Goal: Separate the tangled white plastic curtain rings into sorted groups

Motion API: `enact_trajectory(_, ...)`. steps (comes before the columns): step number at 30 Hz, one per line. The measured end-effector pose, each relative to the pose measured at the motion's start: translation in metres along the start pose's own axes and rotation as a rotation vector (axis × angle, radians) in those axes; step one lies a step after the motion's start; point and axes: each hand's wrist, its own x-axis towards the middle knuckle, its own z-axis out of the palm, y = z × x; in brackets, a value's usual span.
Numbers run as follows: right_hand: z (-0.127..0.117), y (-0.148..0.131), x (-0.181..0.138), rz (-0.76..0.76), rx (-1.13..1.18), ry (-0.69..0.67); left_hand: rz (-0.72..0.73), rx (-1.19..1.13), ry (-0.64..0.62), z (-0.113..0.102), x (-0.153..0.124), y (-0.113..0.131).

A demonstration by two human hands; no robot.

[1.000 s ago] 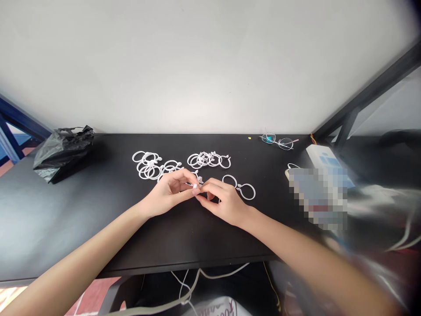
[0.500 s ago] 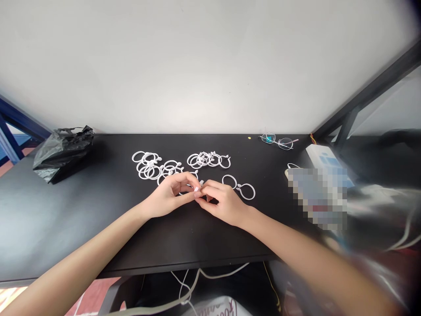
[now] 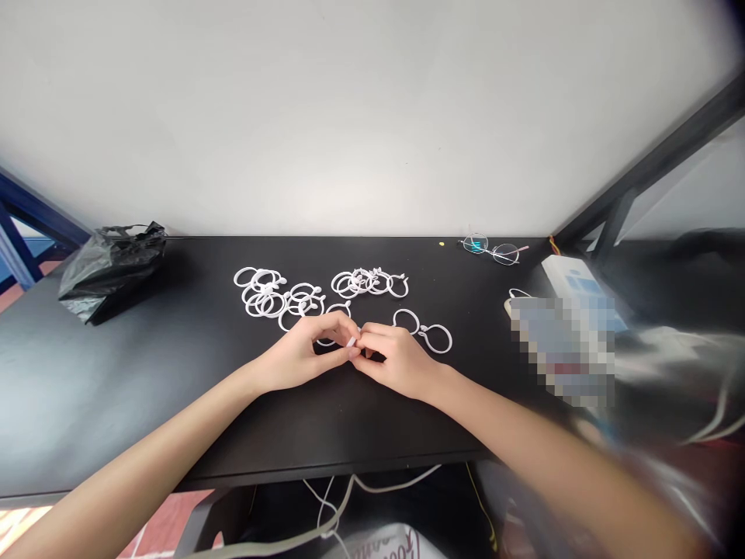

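Over the front part of the table, my left hand (image 3: 303, 353) and my right hand (image 3: 399, 359) meet fingertip to fingertip. Both are closed in a pinch. A small white plastic piece (image 3: 351, 341) shows between the left thumb and fingers; the rest of it is hidden. My right fingertips press against the same spot, and what they grip is mostly covered. Behind the hands lie several white curtain rings with small eyelets: a left cluster (image 3: 266, 301), a back cluster (image 3: 364, 281), and two rings (image 3: 450, 341) by the right hand.
The black table (image 3: 279, 435) meets a pale wall. A black plastic bag (image 3: 113, 268) sits at the left, eyeglasses (image 3: 492, 250) at the back right. Further right are a white box (image 3: 567, 272), a blurred-out phone-like object (image 3: 550, 341) and a clear plastic bag (image 3: 669, 373). Cables (image 3: 349, 497) hang below the front edge.
My left fingertips have shifted slightly right and down, closer to the right fingertips. The white piece has turned a little and shows less above the fingers. The rings on the table have stayed put.
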Motion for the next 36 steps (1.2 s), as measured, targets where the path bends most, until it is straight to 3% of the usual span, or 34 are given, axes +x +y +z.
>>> enact_trajectory(36,-0.0018,-0.0033,0.0003,0.024,0.020,-0.027,-0.010,0.035,0.001,0.0004,0.0007,0.0007)
